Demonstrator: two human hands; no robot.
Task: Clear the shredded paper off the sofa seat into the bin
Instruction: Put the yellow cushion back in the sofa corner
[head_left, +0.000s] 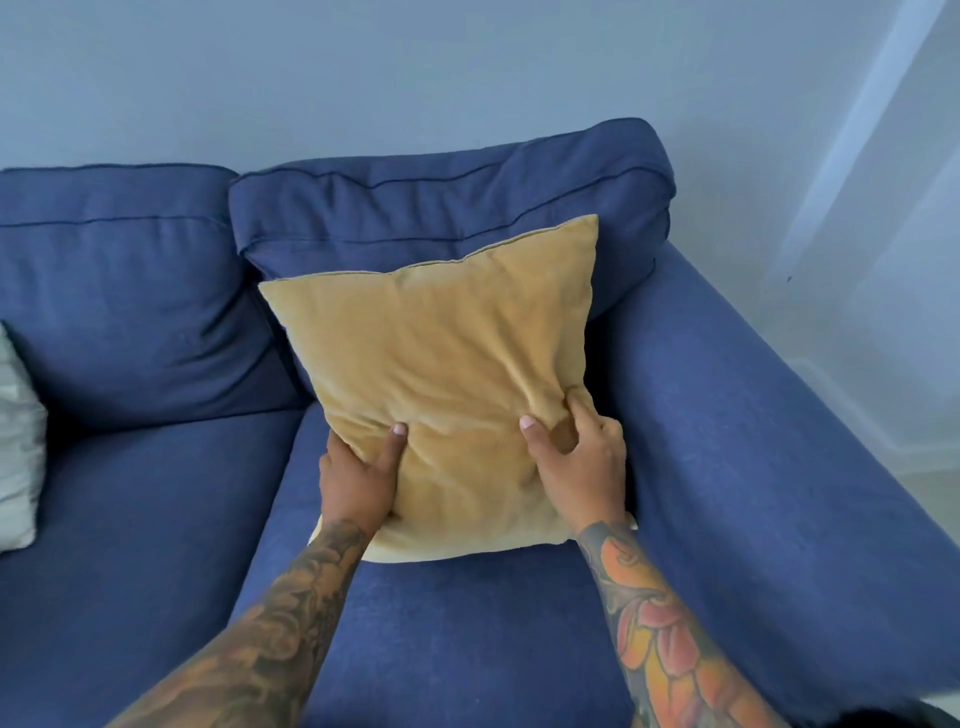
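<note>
No shredded paper shows anywhere on the sofa seat (441, 623) from where I stand, and no bin is in sight either, so I can't say where the scraps are; some may lie under the yellow cushion (441, 374), which covers the back of the seat. A small pale edge peeks out below the cushion's lower left corner, but I can't tell whether that is paper or part of the cushion itself.

Far to the left of the cushion, a pale pillow (18, 441) leans at the edge of the neighbouring seat. Coming closer, the left hand (358, 478) grips the cushion's lower left edge, thumb pressed into the front face and the fingers wrapped out of sight behind. The cushion itself stands tilted, its top against the blue backrest (452, 208) and its bottom resting on the seat. On its lower right, the right hand (576, 457) pinches a bunch of the fabric, thumb and fingers dug in so the cloth puckers. Right of the cushion runs the sofa arm (753, 441).

My guess is the clearing is either at its very start, with the cushion being shifted to check beneath it, or nearly over, with the cushion being set in place on a clean seat. The visible seat fabric looks bare of scraps, which is all I can vouch for.
</note>
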